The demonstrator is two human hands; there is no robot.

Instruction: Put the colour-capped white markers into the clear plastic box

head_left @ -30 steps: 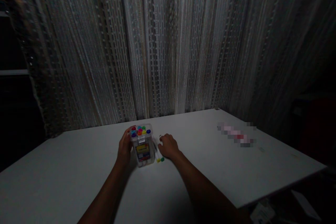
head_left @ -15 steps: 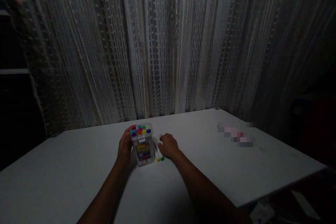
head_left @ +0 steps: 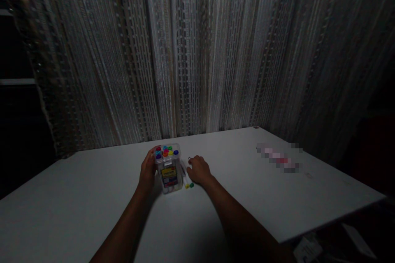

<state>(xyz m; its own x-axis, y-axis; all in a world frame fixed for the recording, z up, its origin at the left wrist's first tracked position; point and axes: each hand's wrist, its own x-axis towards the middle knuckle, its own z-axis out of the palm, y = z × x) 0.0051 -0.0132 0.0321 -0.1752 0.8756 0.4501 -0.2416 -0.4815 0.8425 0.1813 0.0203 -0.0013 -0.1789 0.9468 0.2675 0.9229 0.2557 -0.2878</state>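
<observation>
A clear plastic marker case (head_left: pixel 169 174) stands upright on the white table, with several coloured marker caps showing through its top and a yellow and blue label on its front. My left hand (head_left: pixel 148 170) is wrapped round the case's left side, its fingertips partly hidden behind it. Just right of the case lie two white markers (head_left: pixel 185 177), one with a yellow cap and one with a green cap. My right hand (head_left: pixel 199 169) rests beside them with curled fingers. A small dark tip shows at its fingertips; what it belongs to is hidden.
A pixelated pink and white object (head_left: pixel 277 158) lies on the right part of the white table (head_left: pixel 237 197). Behind the table hangs a silvery string curtain (head_left: pixel 191 57). Below the right edge, pale items (head_left: pixel 308 248) sit in shadow.
The view has shifted very slightly. Both hands, the case and the markers keep nearly the same places relative to one another.
</observation>
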